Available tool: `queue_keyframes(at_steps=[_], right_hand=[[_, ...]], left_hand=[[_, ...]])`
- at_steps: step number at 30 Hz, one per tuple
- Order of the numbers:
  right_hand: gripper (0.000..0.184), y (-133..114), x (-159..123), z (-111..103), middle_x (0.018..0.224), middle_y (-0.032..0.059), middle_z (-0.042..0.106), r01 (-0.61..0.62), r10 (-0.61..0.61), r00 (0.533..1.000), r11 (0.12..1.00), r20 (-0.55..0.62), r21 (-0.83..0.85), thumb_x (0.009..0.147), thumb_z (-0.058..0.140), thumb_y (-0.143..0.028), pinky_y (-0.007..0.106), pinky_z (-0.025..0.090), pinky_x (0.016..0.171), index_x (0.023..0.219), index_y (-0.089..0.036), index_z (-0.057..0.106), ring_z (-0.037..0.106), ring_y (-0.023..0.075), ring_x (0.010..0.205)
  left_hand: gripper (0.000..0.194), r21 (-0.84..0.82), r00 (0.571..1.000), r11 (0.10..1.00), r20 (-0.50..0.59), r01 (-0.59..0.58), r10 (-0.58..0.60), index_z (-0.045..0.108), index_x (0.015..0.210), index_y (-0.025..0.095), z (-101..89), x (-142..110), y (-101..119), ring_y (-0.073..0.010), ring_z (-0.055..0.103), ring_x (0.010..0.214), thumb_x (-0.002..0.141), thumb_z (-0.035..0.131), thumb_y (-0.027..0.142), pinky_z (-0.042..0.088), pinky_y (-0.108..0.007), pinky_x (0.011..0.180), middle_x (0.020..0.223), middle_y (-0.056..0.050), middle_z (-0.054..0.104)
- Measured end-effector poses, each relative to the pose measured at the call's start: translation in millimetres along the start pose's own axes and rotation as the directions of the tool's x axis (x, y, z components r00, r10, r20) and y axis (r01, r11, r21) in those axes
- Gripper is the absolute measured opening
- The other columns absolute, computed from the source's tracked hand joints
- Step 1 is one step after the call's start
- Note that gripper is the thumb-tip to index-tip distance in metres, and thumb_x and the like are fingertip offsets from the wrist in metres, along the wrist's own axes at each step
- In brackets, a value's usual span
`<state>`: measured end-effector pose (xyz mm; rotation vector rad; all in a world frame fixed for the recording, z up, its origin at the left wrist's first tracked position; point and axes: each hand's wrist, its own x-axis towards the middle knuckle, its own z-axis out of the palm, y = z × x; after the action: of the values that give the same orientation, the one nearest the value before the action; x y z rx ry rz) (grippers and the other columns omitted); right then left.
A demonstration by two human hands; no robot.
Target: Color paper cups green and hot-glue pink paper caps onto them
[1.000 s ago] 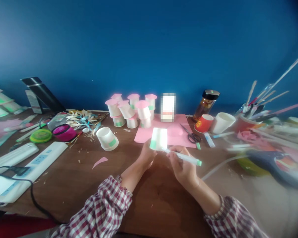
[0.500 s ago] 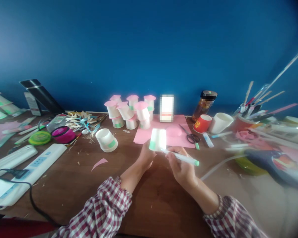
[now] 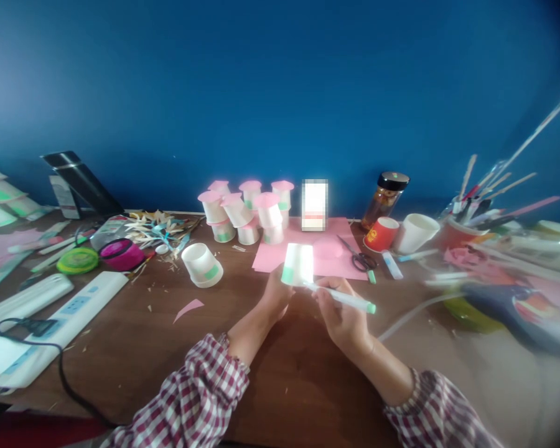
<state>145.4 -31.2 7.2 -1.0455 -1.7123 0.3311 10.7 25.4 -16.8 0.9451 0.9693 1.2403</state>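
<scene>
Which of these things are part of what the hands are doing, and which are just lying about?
In the work, it seems:
- cup, in the left hand
- marker, in the right hand, tip by the cup
- standing cup, also green-patched

Apparently just lying about:
- scissors
- power strip
- jar
- red cup

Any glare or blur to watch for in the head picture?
Head view: glare bleaches the right side of the paper cup in the left hand; stretched blur smears the red container at far right; the upright glowing rectangle is pixelated.
</scene>
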Motion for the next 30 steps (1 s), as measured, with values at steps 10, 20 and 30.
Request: queue_keyframes(at_steps=[10, 20, 30], right_hand=[[0.006, 1.1, -0.2, 0.2, 0.070, 0.0012, 0.062, -0.009, 0.009, 1.000, 1.000, -0.002, 0.011, 0.085, 0.050, -0.018, 0.025, 0.049, 0.056, 0.091, -0.020, 0.053, 0.060, 0.0141, 0.060], [0.006, 2.4, -0.6, 0.4, 0.072, 0.0012, 0.061, -0.021, 0.021, 1.000, 1.000, -0.009, 0.011, 0.085, 0.050, -0.018, 0.026, 0.048, 0.058, 0.091, -0.020, 0.053, 0.059, 0.0143, 0.062], [0.007, 2.7, -0.3, 0.5, 0.072, 0.0004, 0.061, 0.000, 0.000, 1.000, 1.000, -0.012, 0.016, 0.085, 0.051, -0.017, 0.025, 0.047, 0.058, 0.091, -0.020, 0.052, 0.058, 0.0137, 0.062]], left_hand=[[0.011, 0.027, 1.000, 1.000, 0.003, -0.008, 0.008, 0.055, 0.067, 0.015, -1.2, 0.3, 0.5, -0.0099, 0.049, 0.055, 0.064, 0.064, 0.019, 0.040, -0.025, 0.056, 0.058, 0.001, 0.053], [0.008, 0.003, 0.999, 1.000, 0.047, -0.018, 0.018, 0.054, 0.069, 0.015, -1.3, 1.3, -1.3, -0.0097, 0.050, 0.054, 0.066, 0.061, 0.018, 0.041, -0.024, 0.056, 0.059, 0.000, 0.054], [0.013, 0.034, 1.000, 0.999, 0.028, -0.005, 0.004, 0.054, 0.067, 0.015, -0.2, 0.2, 1.6, -0.0096, 0.049, 0.054, 0.063, 0.066, 0.020, 0.040, -0.025, 0.056, 0.057, 0.001, 0.054]])
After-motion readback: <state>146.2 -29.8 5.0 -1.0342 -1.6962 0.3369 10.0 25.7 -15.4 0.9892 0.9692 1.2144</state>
